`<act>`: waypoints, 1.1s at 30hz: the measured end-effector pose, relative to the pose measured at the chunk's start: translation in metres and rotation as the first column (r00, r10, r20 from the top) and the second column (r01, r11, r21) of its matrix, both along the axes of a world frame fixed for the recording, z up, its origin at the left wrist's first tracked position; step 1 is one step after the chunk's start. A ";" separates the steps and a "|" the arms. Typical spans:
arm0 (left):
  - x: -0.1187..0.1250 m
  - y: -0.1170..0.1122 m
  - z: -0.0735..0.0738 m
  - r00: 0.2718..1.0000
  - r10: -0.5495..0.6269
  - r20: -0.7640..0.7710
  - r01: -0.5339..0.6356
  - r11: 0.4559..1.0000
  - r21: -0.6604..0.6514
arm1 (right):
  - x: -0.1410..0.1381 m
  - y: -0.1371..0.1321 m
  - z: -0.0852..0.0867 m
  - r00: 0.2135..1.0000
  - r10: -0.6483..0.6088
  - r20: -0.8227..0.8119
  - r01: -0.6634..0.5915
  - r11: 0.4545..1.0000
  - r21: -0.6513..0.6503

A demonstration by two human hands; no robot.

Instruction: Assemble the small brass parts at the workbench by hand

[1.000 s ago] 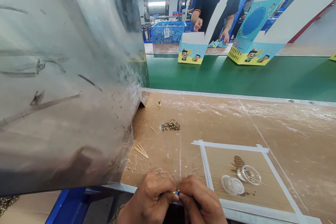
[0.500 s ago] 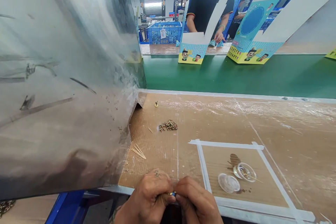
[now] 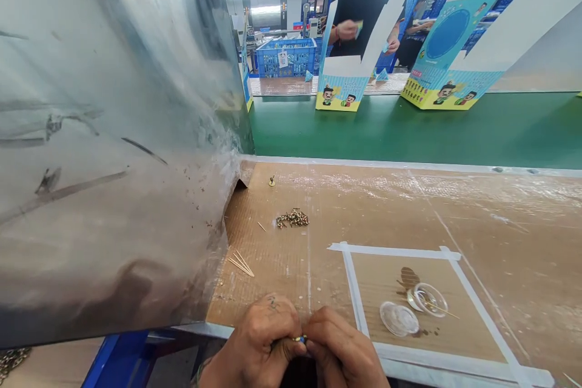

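At the near edge of the table, my left hand [image 3: 266, 336] and my right hand [image 3: 343, 342] meet with fingertips pinched together. Between them shows a tiny blue and yellow piece [image 3: 299, 339], mostly covered by fingers, so its kind is unclear. Both hands are closed on it. Beyond them lies a small pile of dark and gold bits [image 3: 293, 218]. Several toothpicks [image 3: 242, 264] lie left of my hands. To the right, a clear plastic cup [image 3: 430, 300] holds a little liquid and a thin stick, beside a clear round lid [image 3: 399, 319].
White tape [image 3: 395, 249] frames a patch of cardboard around the cup. A scuffed metal panel [image 3: 113, 151] walls off the left. Behind the table runs a green conveyor belt [image 3: 291, 130] carrying open printed cartons [image 3: 339, 94]. A co-worker [image 3: 364, 6] stands across it, near a blue crate [image 3: 286, 60].
The cartons on the belt have shifted slightly right. Across the belt, the co-worker's hands have risen, holding small packets. My hands stay almost in place, with the tiny piece showing a little more.
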State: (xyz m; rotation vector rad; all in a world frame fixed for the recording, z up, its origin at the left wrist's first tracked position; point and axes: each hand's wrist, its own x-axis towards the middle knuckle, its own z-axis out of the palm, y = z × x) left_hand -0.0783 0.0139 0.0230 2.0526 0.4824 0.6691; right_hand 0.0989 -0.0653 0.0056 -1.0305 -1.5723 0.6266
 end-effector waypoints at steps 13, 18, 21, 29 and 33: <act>0.000 -0.002 0.003 1.000 0.012 -0.014 -0.011 1.000 0.012 | 0.000 -0.002 -0.004 0.999 0.043 -0.019 -0.043 0.998 -0.041; 0.001 -0.002 0.002 1.000 0.001 -0.006 -0.001 1.000 0.003 | 0.001 -0.003 -0.004 1.000 0.027 0.002 -0.027 0.999 -0.034; 0.000 -0.002 0.000 1.000 0.009 -0.001 -0.009 1.000 0.005 | 0.002 -0.004 -0.003 0.999 0.035 0.013 -0.035 0.998 -0.053; 0.001 -0.003 0.002 1.000 0.006 0.002 -0.006 1.000 0.018 | 0.001 -0.003 -0.002 1.000 0.002 -0.004 -0.002 1.000 0.004; -0.001 -0.002 0.001 1.000 0.012 0.021 -0.012 1.000 0.005 | 0.002 -0.006 -0.008 0.999 0.047 0.002 -0.047 0.997 -0.063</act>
